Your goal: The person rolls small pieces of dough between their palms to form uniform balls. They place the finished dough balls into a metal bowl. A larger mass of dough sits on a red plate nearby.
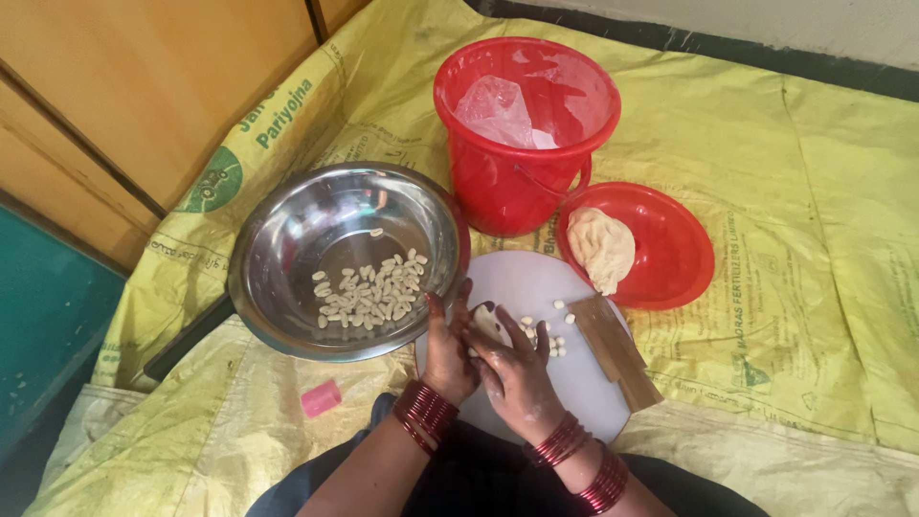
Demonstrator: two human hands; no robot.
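two hands: both are working together over the near-left part of the round white board (536,287), wrists bending inward, red bangles (426,414) sitting on each forearm.
left hand (448,347): it is resting upright at the board's left edge, fingers curling toward the right hand, thumb side touching the dough piece (488,321).
right hand (515,371): it is lying across from the left, fingers stretching up and left, pinching the pale dough piece between both hands; the grip is closed on it.
small dough bits (553,337): several are lying on the board just right of the right hand's fingers.
wooden block (615,350): it is lying at the board's right edge.
steel bowl (287,239): it is sitting left of the board, holding many small pale pieces.
red lid (680,249): it is holding a dough lump (601,247), beside the board's far-right edge.
red bucket (507,191): it is standing beyond the board.
yellow sheet (814,239): it is carrying everything.
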